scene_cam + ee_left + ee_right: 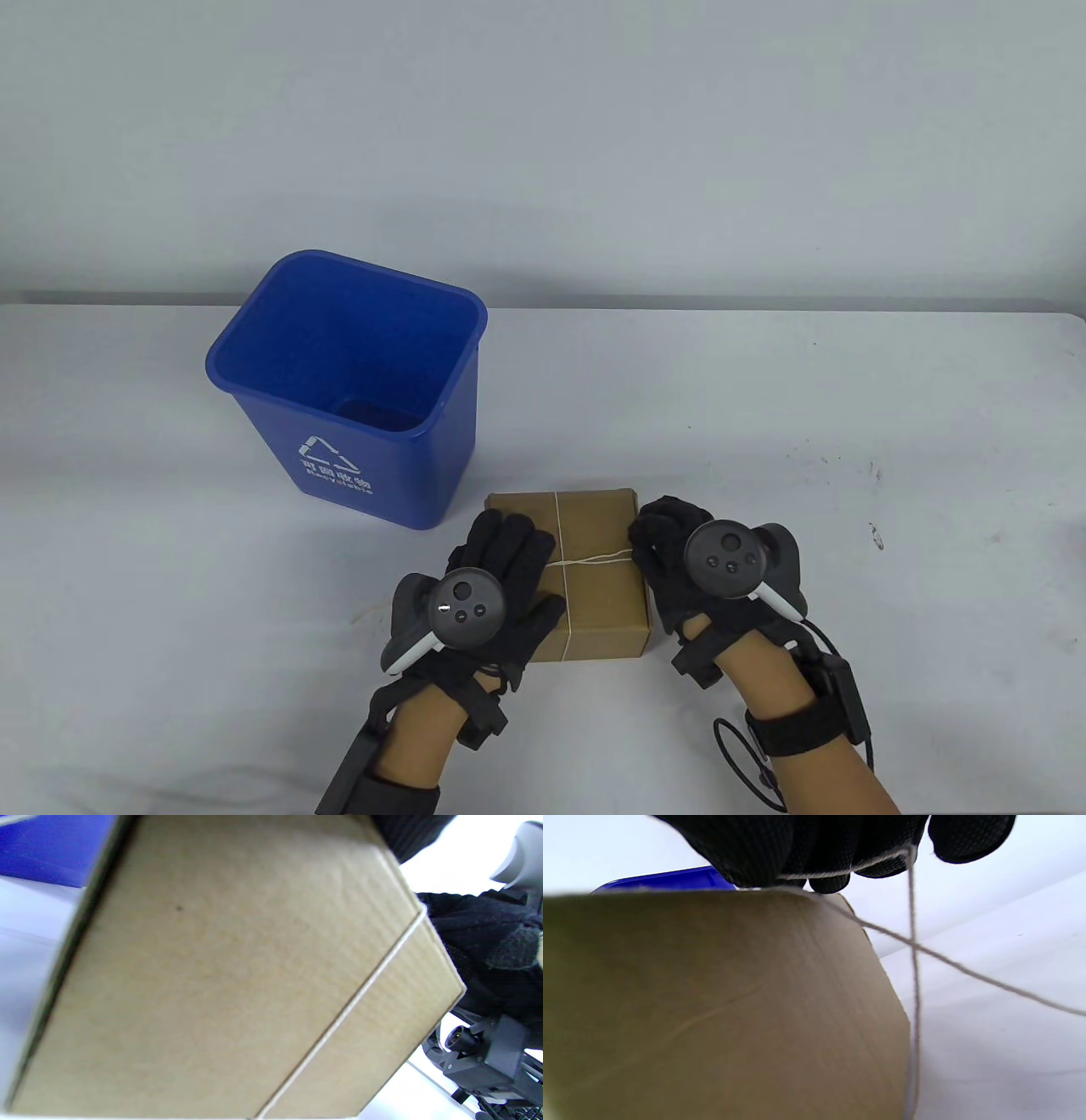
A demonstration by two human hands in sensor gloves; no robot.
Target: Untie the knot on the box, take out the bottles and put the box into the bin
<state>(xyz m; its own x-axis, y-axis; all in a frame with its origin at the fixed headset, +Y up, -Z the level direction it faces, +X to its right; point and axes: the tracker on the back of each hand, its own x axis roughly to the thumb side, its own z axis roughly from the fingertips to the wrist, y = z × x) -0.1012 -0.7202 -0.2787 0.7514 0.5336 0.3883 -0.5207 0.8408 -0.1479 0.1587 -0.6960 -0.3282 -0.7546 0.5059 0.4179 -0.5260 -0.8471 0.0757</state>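
Tied box between two gloved hands on a white surface (764, 407), plain pale wall behind.

The brown cardboard box (594, 594) lies flat and closed, bound by a thin pale string (557, 518) crossing on its lid. The left hand (496, 577) rests on the box's left part, fingers (509, 535) straight and slightly spread over the lid. The right hand (679, 552) sits at the box's right edge, its fingers (763, 849) curled and pinching the string, which runs taut from them across the lid and down the near side. Beyond the left fingertips stands an upright blue bin (356, 390) with a white recycling mark, just apart from the box. The knot itself is hidden by the hands; the box's contents cannot be seen, and the wrist views are blurred.
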